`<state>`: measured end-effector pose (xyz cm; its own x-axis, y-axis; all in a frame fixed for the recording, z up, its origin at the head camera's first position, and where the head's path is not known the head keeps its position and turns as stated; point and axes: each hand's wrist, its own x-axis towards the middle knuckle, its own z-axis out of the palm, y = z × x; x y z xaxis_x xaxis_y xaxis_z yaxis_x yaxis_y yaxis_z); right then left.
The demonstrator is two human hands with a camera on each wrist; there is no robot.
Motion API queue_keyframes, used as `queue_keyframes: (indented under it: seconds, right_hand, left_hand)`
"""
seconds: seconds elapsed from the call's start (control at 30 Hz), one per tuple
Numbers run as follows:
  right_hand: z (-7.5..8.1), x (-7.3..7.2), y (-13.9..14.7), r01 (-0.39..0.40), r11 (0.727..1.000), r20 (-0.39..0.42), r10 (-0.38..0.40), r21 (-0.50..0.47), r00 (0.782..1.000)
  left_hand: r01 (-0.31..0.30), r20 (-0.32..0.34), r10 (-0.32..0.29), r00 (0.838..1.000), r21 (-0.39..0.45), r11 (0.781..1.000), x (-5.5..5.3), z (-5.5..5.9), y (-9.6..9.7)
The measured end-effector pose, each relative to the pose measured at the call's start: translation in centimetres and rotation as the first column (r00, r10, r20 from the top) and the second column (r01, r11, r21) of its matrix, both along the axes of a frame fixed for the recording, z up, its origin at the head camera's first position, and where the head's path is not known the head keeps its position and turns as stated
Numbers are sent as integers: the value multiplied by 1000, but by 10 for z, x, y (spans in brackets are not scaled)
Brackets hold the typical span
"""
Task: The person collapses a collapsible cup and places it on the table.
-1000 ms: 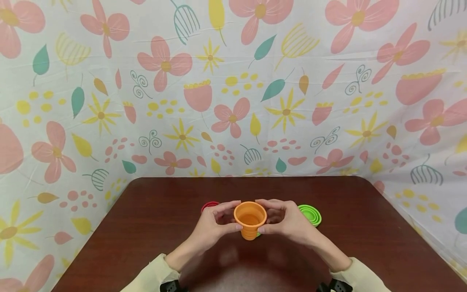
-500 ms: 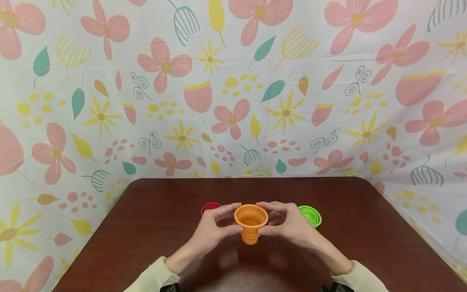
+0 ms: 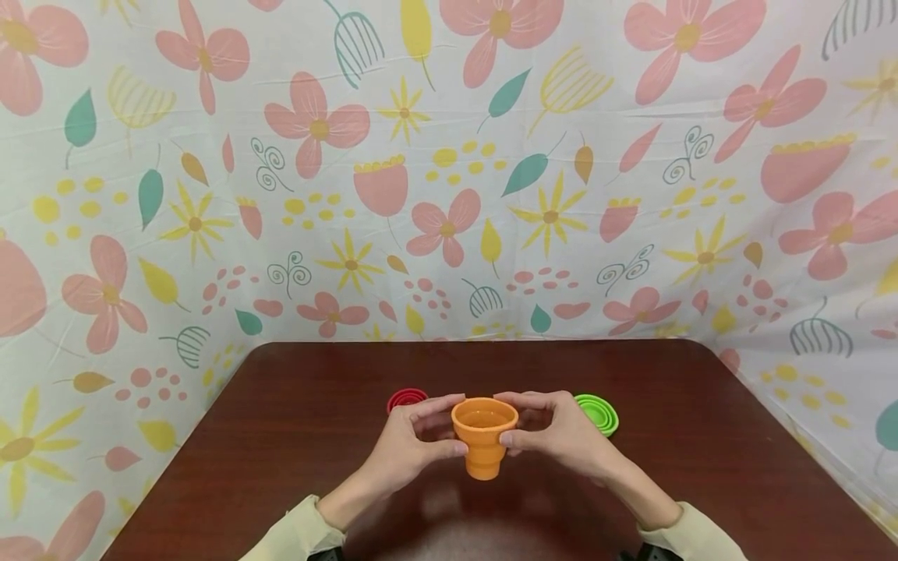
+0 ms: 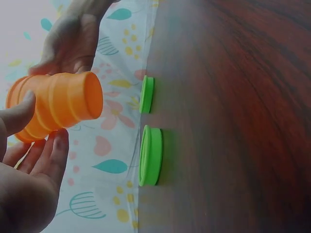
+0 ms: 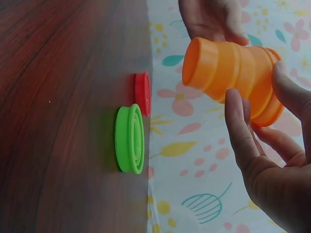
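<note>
An orange collapsible cup (image 3: 484, 440), pulled out to its full stepped height, is held above the table between both hands. My left hand (image 3: 410, 444) grips its left side, thumb on the near face and fingers beyond. From the right, my right hand (image 3: 561, 430) grips it in the same way. The cup's wide mouth faces up and slightly towards me in the head view. Its closed base (image 4: 92, 95) and ringed wall show in the left wrist view. Right-hand fingers (image 5: 236, 116) lie along the cup wall in the right wrist view.
A flattened red cup (image 3: 407, 399) lies behind my left hand, and a flattened green cup (image 3: 598, 414) beyond my right hand. Another green one (image 4: 151, 155) shows in the left wrist view. The dark wooden table (image 3: 281, 452) ends at a flowered cloth (image 3: 449, 171).
The orange cup has come down slightly in the head view and tipped more upright, so more of its side shows. Both hands keep their hold. The flattened cups have not moved.
</note>
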<state>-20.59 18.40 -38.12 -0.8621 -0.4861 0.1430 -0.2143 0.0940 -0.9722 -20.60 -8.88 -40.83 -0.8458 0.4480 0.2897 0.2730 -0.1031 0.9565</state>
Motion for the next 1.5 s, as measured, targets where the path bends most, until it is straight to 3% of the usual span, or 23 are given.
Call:
queue_keyframes:
  seconds: [0.27,1.1,1.23,1.3,1.43,1.5]
  right_hand:
    - [-1,1,2,13,1000,35,-13,2,999]
    - [-4,6,3,7,998,60,-10,56,998]
    - [-7,6,1,-1,997,3,1,82,1000]
    - [-9,5,-1,5,996,-78,3,95,997]
    - [-13,5,-4,53,994,-238,-29,95,971]
    - [-13,6,-5,88,992,-270,-62,85,961]
  left_hand:
    - [-37,-24,37,999,-4,999,2,0,1]
    - [-3,-99,11,995,77,997,1,-5,5]
    - [-17,-108,26,994,84,996,2,-6,6]
    - [-46,-117,55,992,77,996,2,-5,6]
    - [-102,-131,107,986,46,994,2,-4,6]
    - [-120,-145,123,982,29,992,2,-4,6]
